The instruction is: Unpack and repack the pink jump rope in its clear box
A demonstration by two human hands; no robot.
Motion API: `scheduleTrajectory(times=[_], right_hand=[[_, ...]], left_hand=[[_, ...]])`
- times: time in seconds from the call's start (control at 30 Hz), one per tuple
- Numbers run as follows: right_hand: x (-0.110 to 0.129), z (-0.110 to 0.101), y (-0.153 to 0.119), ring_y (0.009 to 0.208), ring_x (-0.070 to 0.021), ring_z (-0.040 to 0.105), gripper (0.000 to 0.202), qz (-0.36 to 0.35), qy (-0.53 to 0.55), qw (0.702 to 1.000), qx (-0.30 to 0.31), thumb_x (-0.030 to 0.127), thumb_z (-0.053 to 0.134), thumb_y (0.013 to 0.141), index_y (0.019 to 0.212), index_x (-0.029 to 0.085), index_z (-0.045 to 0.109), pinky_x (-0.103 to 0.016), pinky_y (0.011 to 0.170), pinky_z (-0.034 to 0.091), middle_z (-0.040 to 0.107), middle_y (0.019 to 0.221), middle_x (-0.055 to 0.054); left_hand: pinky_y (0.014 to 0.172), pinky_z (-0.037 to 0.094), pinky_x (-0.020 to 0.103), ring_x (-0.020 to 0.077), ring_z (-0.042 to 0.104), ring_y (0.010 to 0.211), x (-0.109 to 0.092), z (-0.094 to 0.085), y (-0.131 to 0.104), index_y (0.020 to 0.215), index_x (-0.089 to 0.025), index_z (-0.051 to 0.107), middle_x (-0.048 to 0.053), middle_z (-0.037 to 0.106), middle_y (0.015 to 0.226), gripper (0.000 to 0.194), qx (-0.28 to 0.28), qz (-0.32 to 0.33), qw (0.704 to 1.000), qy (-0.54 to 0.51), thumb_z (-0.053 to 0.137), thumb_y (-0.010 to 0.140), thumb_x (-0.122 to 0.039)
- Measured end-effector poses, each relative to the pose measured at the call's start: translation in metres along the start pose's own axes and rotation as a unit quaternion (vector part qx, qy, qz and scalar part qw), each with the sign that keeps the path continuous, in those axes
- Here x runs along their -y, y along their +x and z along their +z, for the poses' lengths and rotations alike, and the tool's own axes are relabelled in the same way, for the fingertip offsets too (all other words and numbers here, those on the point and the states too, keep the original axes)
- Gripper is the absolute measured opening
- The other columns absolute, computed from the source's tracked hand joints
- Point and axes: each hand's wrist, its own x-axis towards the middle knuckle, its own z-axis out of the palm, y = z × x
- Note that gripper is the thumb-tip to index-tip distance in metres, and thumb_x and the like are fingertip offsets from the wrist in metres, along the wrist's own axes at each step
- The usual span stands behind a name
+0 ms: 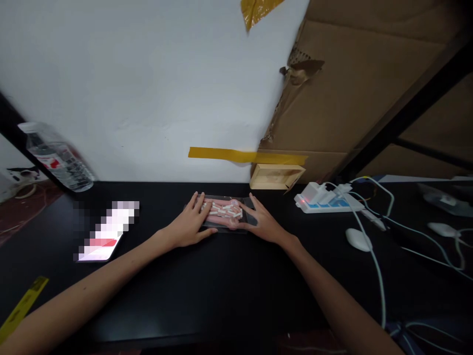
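The left hand (pixel 190 224) lies with spread fingers over the left end of a clear plastic packet (pixel 223 213), its thumb and fingers apart. The right hand (pixel 264 222) rests at the packet's other end, fingers also spread and apart; neither hand is closed around it. The packet, holding pink and white pieces, lies flat on the black table (pixel 192 291) between the two hands.

Beyond the right hand, a shallow open box (pixel 277 176) stands against the backing, below a strip of yellow tape (pixel 236 156). To the right of that hand are a white power strip (pixel 328 204) with plugged-in chargers and, nearer the person, a rounded white object (pixel 358 239) crossed by a cable. To the left of the left hand lies a lit phone (pixel 107 236), partly pixelated; farther left and back, a clear plastic bottle (pixel 59 158) leans at a tilt.
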Motion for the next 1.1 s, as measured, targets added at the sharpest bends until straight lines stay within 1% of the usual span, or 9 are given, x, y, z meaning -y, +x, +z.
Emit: scheduleTrajectory(times=[0.17,0.3,0.4,0.53,0.67,0.73,0.9,1.0,1.1], right_hand=[[-0.001,0.001,-0.002,0.151,-0.0381,0.012,0.081,0.009,0.027,1.0,-0.005,0.072,0.059,0.082,0.152,0.035,0.038,-0.058,0.119,0.021,0.011,0.167,-0.008],[-0.013,-0.003,-0.004,0.145,-0.0314,0.036,0.05,-0.031,0.075,0.995,-0.066,0.058,0.057,0.091,0.131,0.027,0.06,-0.053,0.117,0.031,0.042,0.154,-0.012],[-0.024,-0.003,-0.003,0.132,-0.0288,0.052,0.043,-0.021,0.098,0.987,-0.129,0.05,0.056,0.092,0.127,0.025,0.058,-0.051,0.113,0.038,0.059,0.137,-0.011],[-0.031,0.0,-0.001,0.135,-0.0311,0.049,0.054,0.012,0.093,0.987,-0.127,0.05,0.055,0.091,0.137,0.022,0.051,-0.054,0.114,0.036,0.056,0.141,-0.014],[-0.029,0.002,-0.001,0.139,-0.0283,0.045,0.045,-0.042,0.095,0.989,-0.103,0.047,0.049,0.096,0.135,0.026,0.057,-0.053,0.117,0.033,0.056,0.144,-0.009],[-0.027,0.004,-0.002,0.141,-0.0276,0.043,0.048,-0.059,0.088,0.99,-0.092,0.047,0.046,0.098,0.141,0.027,0.053,-0.053,0.118,0.033,0.053,0.147,-0.008],[-0.026,0.007,-0.002,0.149,-0.029,0.028,0.054,-0.071,0.033,0.996,-0.049,0.048,0.036,0.101,0.149,0.025,0.045,-0.056,0.121,0.024,0.041,0.157,-0.008],[-0.028,0.001,-0.003,0.151,-0.0283,0.022,0.051,-0.054,0.034,0.998,-0.029,0.046,0.034,0.102,0.147,0.027,0.048,-0.057,0.121,0.023,0.036,0.159,-0.006],[-0.027,-0.009,-0.007,0.151,-0.028,0.021,0.048,-0.051,0.059,0.997,0.0,0.045,0.04,0.101,0.147,0.032,0.047,-0.058,0.12,0.023,0.034,0.16,-0.003]], left_hand=[[0.117,0.024,0.056,0.0439,0.002,0.149,0.001,0.0,0.001,0.153,-0.004,0.027,0.026,0.014,0.161,0.087,-0.005,-0.001,1.0,0.002,0.042,0.095,-0.067],[0.118,0.024,0.054,0.0418,0.003,0.149,0.008,-0.002,0.001,0.154,-0.007,0.026,0.023,0.015,0.162,0.089,0.003,0.015,1.0,-0.001,0.042,0.094,-0.071],[0.118,0.024,0.052,0.0394,0.004,0.15,0.014,-0.004,0.001,0.155,-0.01,0.024,0.021,0.015,0.162,0.09,0.011,0.025,1.0,-0.001,0.041,0.093,-0.072],[0.118,0.025,0.052,0.0389,0.007,0.15,0.013,0.0,0.002,0.154,-0.01,0.028,0.021,0.017,0.162,0.09,-0.009,0.012,1.0,0.002,0.04,0.092,-0.074],[0.118,0.025,0.053,0.0409,0.008,0.15,0.007,0.005,0.003,0.153,-0.009,0.031,0.021,0.019,0.161,0.089,-0.028,-0.009,1.0,0.008,0.042,0.092,-0.073],[0.118,0.026,0.052,0.041,0.01,0.149,0.005,0.007,0.003,0.152,-0.01,0.032,0.02,0.02,0.162,0.088,-0.034,-0.012,0.999,0.011,0.044,0.091,-0.072],[0.117,0.027,0.053,0.0418,0.012,0.149,0.006,0.008,0.003,0.153,-0.012,0.03,0.018,0.021,0.162,0.086,-0.045,-0.016,0.999,0.014,0.046,0.091,-0.07],[0.116,0.028,0.054,0.0414,0.014,0.149,0.011,0.007,0.004,0.153,-0.012,0.029,0.02,0.021,0.161,0.087,-0.036,-0.014,0.999,0.016,0.044,0.091,-0.071],[0.115,0.028,0.056,0.0418,0.015,0.149,0.019,0.005,0.004,0.153,-0.013,0.029,0.021,0.02,0.161,0.087,-0.029,-0.023,0.999,0.011,0.043,0.091,-0.073]])
